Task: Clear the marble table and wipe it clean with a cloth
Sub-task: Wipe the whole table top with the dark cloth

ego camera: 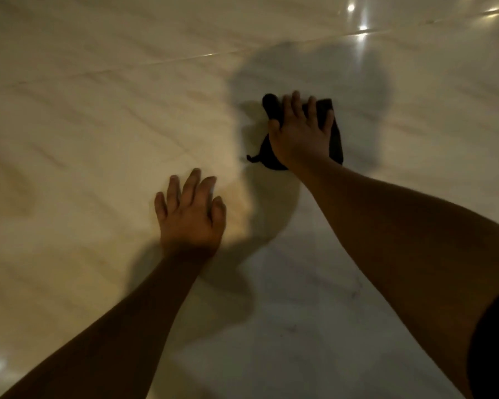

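Wiping is the step in hand, by the look of it; the right hand point(298, 133) lies flat on a dark cloth point(336, 141), fingers spread and straight, pressing the cloth down on the marble table point(84, 116) rather than gripping it; the left hand point(190, 214) is planted on the bare stone nearer the person, fingers apart and holding nothing, seemingly as a brace. The cloth sits bunched beneath the right palm, well out toward the middle of the surface, a small tail of it trailing at the near left corner. Nothing else stands on the marble that I can see, so the clearing seems done; a seam point(185, 57) crosses the top beyond the hands, and lamp glints point(362, 31) show at the far right. To do this well I would keep the palm weight even so the whole cloth stays in contact; work in overlapping passes; watch that trailing corner does not fold under; and shift the bracing hand before wiping the patch it covers.
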